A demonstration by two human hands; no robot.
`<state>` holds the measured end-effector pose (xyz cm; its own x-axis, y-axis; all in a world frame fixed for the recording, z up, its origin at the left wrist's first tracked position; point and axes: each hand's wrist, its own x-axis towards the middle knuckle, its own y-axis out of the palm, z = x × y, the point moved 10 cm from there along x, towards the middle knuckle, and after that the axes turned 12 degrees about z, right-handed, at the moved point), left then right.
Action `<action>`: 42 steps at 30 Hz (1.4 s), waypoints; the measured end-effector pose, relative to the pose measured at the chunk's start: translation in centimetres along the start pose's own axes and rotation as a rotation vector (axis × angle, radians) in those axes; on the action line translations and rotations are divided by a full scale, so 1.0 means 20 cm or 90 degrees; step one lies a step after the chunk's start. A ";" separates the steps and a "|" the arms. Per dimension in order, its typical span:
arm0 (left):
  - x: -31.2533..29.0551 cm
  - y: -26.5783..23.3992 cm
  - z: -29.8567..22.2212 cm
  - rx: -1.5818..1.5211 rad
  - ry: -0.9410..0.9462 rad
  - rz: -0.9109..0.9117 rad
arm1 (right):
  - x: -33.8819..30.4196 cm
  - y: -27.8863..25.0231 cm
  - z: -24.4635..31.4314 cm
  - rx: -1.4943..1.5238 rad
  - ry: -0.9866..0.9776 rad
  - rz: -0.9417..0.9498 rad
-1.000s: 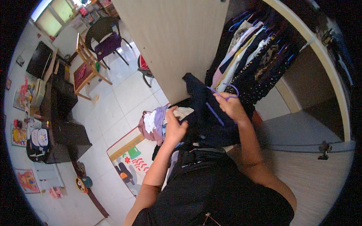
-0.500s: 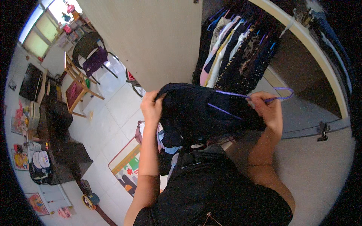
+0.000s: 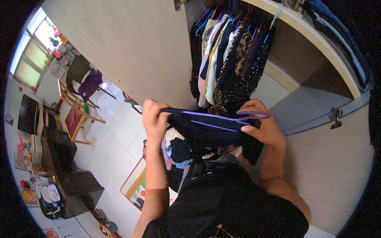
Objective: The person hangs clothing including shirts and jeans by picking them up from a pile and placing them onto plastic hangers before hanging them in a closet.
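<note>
Between my hands a dark garment (image 3: 210,137) hangs over a purple clothes hanger (image 3: 210,115). My left hand (image 3: 154,119) pinches the garment's upper left corner, around the hanger's end. At the other end, my right hand (image 3: 264,127) grips the hanger by its neck, with the hook curving between thumb and fingers. The cloth drops below the hanger's bars in front of my body. Its lower part merges with my black shirt, so its full shape cannot be told.
Ahead stands a wardrobe with several hanging clothes (image 3: 222,59) and an open door (image 3: 131,47) on the left. Another door panel (image 3: 329,166) is at my right. A clothes pile (image 3: 178,152) lies below my hands; a wooden chair (image 3: 75,111) stands farther left.
The hanger has turned level and come closer to my body, its hook now within my right hand. Both hands have moved lower, the right one also leftward. The view has shifted right.
</note>
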<state>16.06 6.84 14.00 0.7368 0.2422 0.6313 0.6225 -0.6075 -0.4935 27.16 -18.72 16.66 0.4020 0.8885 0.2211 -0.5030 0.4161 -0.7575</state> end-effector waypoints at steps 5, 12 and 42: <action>0.11 -0.12 0.01 -0.026 0.007 -0.048 | -0.12 0.18 -0.09 0.138 0.140 0.230; -0.25 0.55 0.83 -0.291 -0.435 0.167 | -0.61 -0.04 -0.39 0.699 -0.045 -0.367; -0.27 2.72 -0.04 -1.004 -0.681 0.594 | -0.83 -0.55 -1.01 0.539 0.333 -0.806</action>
<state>45.71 -28.23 -15.76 0.8050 -0.5492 -0.2244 -0.1966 -0.6038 0.7725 41.47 -41.95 8.81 0.9826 -0.1782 0.0519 0.1528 0.9354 0.3189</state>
